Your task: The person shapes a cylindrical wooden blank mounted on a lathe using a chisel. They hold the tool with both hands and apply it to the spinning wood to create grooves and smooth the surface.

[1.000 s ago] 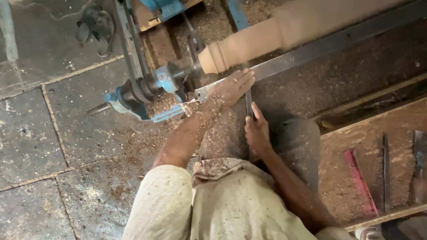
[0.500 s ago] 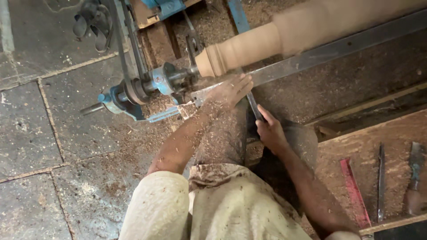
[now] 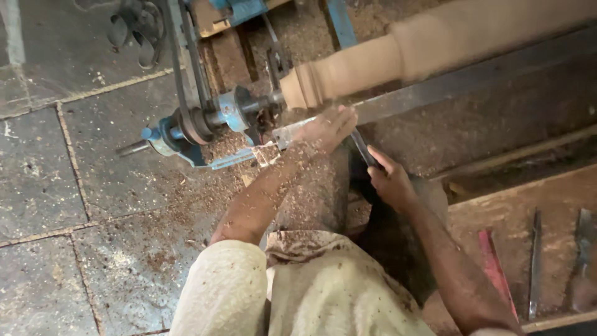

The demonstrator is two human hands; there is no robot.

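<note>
A long pale wooden spindle (image 3: 435, 50) lies blurred across the lathe, its left end held by the blue headstock (image 3: 205, 121). My left hand (image 3: 326, 127), dusted with shavings, rests flat on the metal tool rest bar (image 3: 472, 78) just below the spindle's left end. My right hand (image 3: 388, 180) grips the handle of a dark chisel (image 3: 362, 146) that points up toward the spindle under my left hand. The chisel's tip is hidden by my left hand.
A drive belt (image 3: 186, 68) runs from the headstock toward the top. Sawdust covers the stone tile floor (image 3: 62, 186). At the right, a wooden board (image 3: 528, 205) holds a red tool (image 3: 494, 267) and two metal chisels (image 3: 535, 261).
Both hands stay on the chisel and tool rest at the spindle's left end. The view has shifted slightly, so the lathe and hands sit a bit to the right.
</note>
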